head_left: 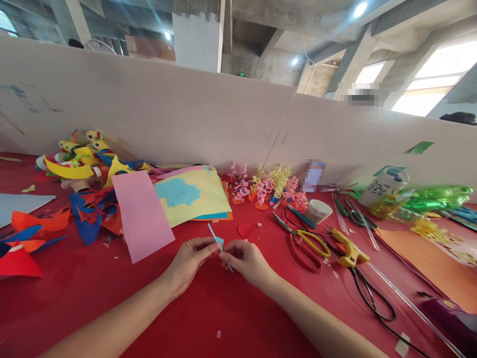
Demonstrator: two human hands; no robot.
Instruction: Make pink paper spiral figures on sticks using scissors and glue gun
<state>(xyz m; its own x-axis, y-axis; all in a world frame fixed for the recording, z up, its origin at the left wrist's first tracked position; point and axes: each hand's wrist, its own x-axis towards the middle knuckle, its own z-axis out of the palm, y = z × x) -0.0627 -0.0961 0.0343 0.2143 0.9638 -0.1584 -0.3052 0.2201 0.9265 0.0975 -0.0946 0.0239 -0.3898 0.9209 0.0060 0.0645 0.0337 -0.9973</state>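
"What grips the blue stick [213, 233]?"

"Both: the left hand [196, 254] and the right hand [248, 262] pinch it with thumb and fingers, presumably to steady something so slim. A blue scrap [221, 242] shows there too; I can't tell whose grip it's in."

"Where exactly?"

"Over the table [219, 303], in front of the paper sheets [199, 206] that lie toward its far edge."

"And the glue gun [349, 251]?"

"Right of the hands, near the scissors [293, 230], probably for easy reach."

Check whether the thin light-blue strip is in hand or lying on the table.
In hand: the left hand and right hand pinch the light-blue strip, its two ends sticking out past them.
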